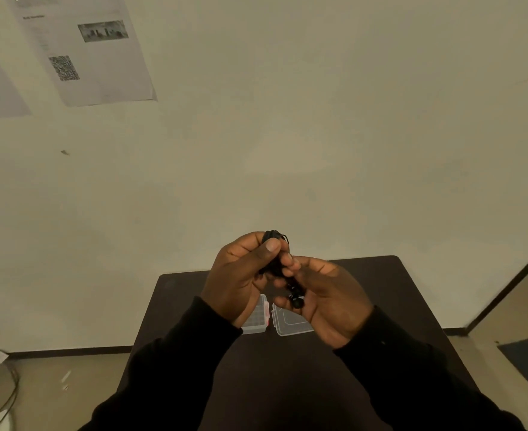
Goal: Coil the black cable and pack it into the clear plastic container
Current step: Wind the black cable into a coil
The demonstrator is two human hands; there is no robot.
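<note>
Left hand [240, 275] and right hand [321, 293] both gripping one bunched black cable [275, 256], above one hinged clear plastic container [279, 321] lying open on dark matte tabletop [381, 275]

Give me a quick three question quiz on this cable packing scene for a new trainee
1. True or false: the cable already lies in the container.
2. Which holds the coiled bundle: A) left hand B) right hand C) neither?
3. Fill in: the container sits open on the dark ____.

Key: 1 false, both hands hold it above the table. 2 A, with the right hand on the loose end. 3 table.
</note>
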